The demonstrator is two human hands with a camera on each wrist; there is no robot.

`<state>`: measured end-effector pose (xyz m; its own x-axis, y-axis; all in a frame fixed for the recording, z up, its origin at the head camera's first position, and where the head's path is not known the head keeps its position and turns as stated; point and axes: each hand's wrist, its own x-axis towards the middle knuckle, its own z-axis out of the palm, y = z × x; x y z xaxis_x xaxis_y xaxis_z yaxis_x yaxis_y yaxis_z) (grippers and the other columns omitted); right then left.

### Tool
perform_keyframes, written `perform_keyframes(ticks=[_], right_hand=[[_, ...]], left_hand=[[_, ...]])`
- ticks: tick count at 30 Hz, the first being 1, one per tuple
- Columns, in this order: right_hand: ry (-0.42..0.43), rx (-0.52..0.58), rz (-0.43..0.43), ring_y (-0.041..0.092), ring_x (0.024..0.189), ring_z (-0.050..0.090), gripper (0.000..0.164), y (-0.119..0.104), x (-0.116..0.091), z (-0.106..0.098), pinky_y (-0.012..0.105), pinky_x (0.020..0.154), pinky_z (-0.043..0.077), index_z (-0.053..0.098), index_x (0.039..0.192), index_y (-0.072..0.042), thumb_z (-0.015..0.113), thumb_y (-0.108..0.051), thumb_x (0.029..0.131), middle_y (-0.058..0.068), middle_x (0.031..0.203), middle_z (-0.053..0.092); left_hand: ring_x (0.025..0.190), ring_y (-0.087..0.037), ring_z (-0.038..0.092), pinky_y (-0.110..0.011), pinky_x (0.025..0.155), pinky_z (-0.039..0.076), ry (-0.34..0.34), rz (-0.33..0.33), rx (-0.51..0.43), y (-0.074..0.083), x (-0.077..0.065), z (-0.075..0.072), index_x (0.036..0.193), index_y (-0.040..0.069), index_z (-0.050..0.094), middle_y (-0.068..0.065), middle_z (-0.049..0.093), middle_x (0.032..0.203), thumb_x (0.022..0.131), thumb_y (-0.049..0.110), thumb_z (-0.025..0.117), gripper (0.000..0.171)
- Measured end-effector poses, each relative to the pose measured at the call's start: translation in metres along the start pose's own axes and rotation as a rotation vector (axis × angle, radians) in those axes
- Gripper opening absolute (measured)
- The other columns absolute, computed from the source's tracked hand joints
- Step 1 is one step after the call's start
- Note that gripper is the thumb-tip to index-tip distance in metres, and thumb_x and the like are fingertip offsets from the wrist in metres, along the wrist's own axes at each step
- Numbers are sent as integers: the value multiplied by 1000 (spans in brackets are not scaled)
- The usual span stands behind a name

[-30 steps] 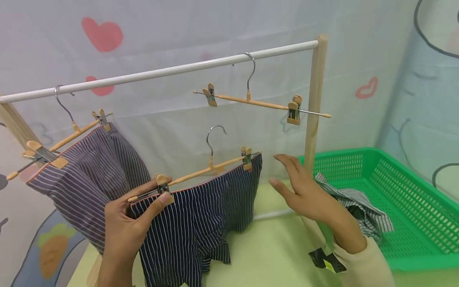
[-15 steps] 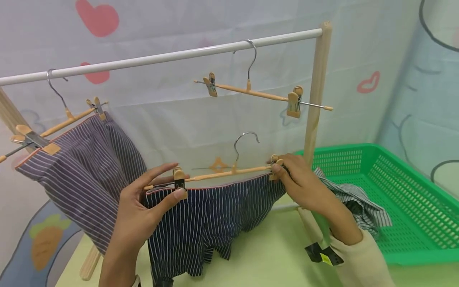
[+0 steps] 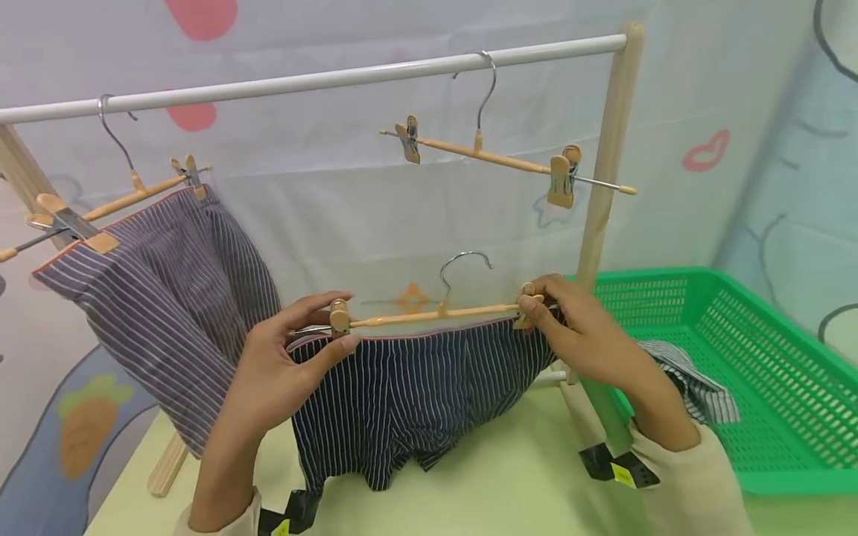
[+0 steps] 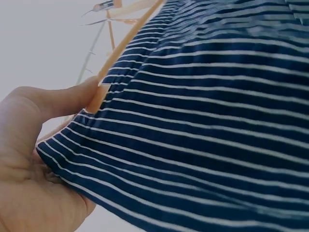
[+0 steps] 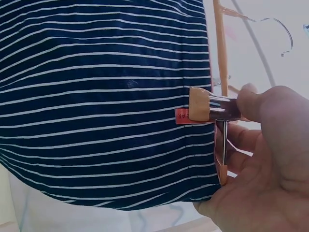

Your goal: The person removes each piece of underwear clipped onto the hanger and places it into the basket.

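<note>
A pair of dark striped shorts [image 3: 415, 394] hangs by its orange-edged waistband from a clip hanger [image 3: 402, 317], held in front of the rack. My left hand [image 3: 281, 368] grips the hanger's left end, thumb at the left clip [image 3: 339, 316] and fingers behind the waistband. At the other end, my right hand [image 3: 593, 339] pinches the right clip between thumb and fingers. The right wrist view shows that clip [image 5: 200, 104] biting the waistband over a small red label [image 5: 182, 116]. The hanger's hook [image 3: 462, 257] points up, off the rail.
A white rail [image 3: 302, 83] on wooden posts spans the back. Greyish striped shorts [image 3: 161, 275] hang on it at left, a bare clip hanger [image 3: 509, 158] at right. A green basket [image 3: 791, 387] with a striped garment [image 3: 697, 383] stands right.
My right hand has come in from the right and taken hold of the right clip. The hanger with the shorts has shifted right and levelled out. My left hand keeps its grip.
</note>
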<state>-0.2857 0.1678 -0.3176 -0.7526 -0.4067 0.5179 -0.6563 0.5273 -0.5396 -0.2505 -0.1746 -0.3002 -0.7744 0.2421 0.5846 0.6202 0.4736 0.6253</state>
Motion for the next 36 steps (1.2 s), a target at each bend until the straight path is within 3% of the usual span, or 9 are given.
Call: perform_keyframes(ticks=[8,14,19,25,32,36], right_hand=[[12,-17,27,21,80,53,23,-2,1,-7,42,67,46,55,109,-5,40,-22,103,9,93,54],[7,-50,25,19,76,52,22,-1,4,-5,39,63,45,55,105,-7,42,-24,102,7,89,54],[8,-77,33,18,64,50,22,-1,3,-2,34,53,42,57,102,-9,42,-26,102,8,76,56],[78,-83,46,19,69,56,21,-5,2,0,38,58,46,61,103,-12,46,-28,100,7,77,61],[151,100,159,20,90,58,27,-9,0,1,46,77,47,66,110,-9,53,-29,97,10,101,64],[166,168,163,20,90,58,27,-9,0,1,43,78,47,66,109,-6,54,-27,96,8,101,62]], left_hand=[[93,-9,59,-45,92,45,19,-32,-58,-7,12,5,122,24,62,-7,68,96,93,26,60,29],[73,-17,68,-46,93,46,-26,-63,-133,-11,11,3,124,18,60,-11,66,106,90,23,64,34],[73,-18,68,-45,87,50,-39,-72,-162,-13,9,2,121,16,61,-12,67,106,88,21,66,33],[72,-16,68,-47,90,48,-16,-44,-137,-12,6,2,119,17,62,-11,68,104,88,20,66,31],[71,-17,68,-49,90,48,0,-33,-150,-10,5,1,117,15,62,-10,68,102,88,19,67,31],[71,-17,68,-51,91,45,14,-18,-148,-8,5,2,117,14,63,-11,68,101,88,18,67,30]])
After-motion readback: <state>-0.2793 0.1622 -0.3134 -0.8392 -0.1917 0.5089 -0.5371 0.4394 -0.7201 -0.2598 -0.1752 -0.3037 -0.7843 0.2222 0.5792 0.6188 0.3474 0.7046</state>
